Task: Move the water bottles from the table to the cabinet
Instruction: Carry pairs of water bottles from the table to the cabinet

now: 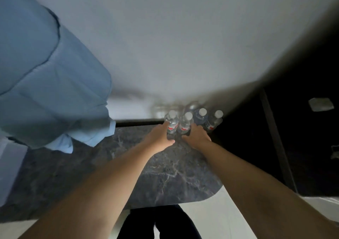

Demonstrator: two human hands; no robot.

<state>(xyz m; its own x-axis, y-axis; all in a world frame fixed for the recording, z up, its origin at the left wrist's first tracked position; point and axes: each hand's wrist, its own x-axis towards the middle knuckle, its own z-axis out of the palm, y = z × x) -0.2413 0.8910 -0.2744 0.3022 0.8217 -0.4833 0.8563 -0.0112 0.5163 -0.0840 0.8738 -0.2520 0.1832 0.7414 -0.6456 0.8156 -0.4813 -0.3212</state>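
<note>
Both forearms extend over the dark marbled desk (170,174). The left grip (159,136) wraps one water bottle (172,123); the right grip (197,136) wraps the adjacent bottle (185,124). Both bottles stand upright at the desk's far edge, by the white wall. Two more bottles (211,119) stand just to the right. Blue fabric (45,83) hangs at left.

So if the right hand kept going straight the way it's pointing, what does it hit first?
Probably nothing new: the right hand already has its grip on a water bottle. Past that stands another bottle, then the pale wall, though depth is hard to judge.
</note>
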